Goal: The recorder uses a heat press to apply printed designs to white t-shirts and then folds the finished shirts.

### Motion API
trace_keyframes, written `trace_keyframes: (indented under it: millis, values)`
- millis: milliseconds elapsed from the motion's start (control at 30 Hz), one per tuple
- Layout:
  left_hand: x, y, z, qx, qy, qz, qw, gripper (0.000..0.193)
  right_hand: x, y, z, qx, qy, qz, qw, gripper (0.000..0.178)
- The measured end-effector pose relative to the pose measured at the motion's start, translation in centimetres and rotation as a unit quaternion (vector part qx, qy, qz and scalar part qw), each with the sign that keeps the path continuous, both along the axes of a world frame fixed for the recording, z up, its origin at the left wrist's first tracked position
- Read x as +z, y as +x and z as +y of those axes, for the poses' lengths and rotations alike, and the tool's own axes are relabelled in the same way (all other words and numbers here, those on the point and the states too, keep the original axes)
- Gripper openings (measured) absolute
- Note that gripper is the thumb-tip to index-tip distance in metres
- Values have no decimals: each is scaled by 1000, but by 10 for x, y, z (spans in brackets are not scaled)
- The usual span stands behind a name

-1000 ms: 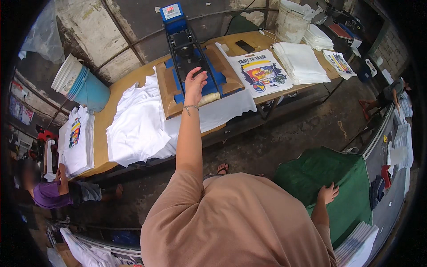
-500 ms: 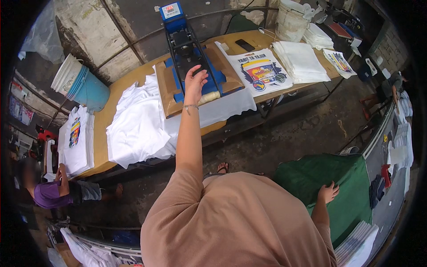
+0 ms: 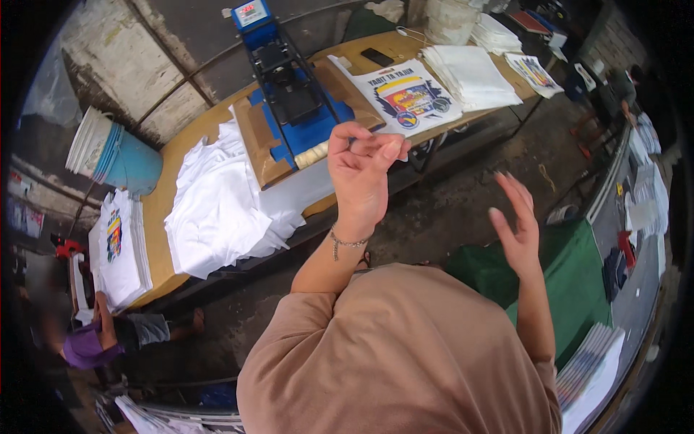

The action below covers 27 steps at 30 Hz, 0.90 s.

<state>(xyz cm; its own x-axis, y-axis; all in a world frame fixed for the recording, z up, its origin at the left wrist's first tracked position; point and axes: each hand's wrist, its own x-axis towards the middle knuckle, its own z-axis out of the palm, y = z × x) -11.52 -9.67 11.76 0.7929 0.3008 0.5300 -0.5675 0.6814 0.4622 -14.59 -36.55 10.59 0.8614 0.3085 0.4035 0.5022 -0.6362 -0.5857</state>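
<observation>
My left hand [image 3: 361, 173] is raised over the near side of the table, its wrist wearing a chain bracelet. The fingers are bent and pinched toward the thumb; anything between them is hidden or too small to name. My right hand [image 3: 519, 228] hangs in the air over the green cloth, fingers stretched and thumb apart, holding nothing. Beyond my left hand stands a blue and black heat press [image 3: 289, 94], its pale wrapped handle [image 3: 311, 155] toward me. White shirts [image 3: 217, 202] lie loosely heaped to its left, and a printed white sheet [image 3: 412, 98] lies to its right.
Folded white cloth [image 3: 470, 76], a black phone [image 3: 377, 56] and a white bucket [image 3: 448, 22] are on the table's right. Stacked printed shirts [image 3: 123, 246] and blue and white buckets [image 3: 119, 152] stand left. A person in purple [image 3: 90, 343] is at lower left. Green cloth [image 3: 564, 275] covers a surface at right.
My left hand has come back from the press toward me and to the right, its fingers drawing together. My right hand has lifted off the green cloth. The view has shifted slightly.
</observation>
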Motion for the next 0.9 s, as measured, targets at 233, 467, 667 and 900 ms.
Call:
trace_keyframes:
  millis: [233,467,667,900]
  values:
    - [9,-26,-8,-7,-53,10,999,31,96,-24,111,191,2,-142,971,54]
    - [4,-31,-3,-13,-51,-13,999,31,87,-31,125,197,10,-136,971,58]
    - [-1,-32,-2,17,-26,-37,999,32,86,-35,126,190,12,-131,973,57]
    - [-5,-34,-5,15,-8,-54,998,32,83,-31,122,147,-58,-205,966,52]
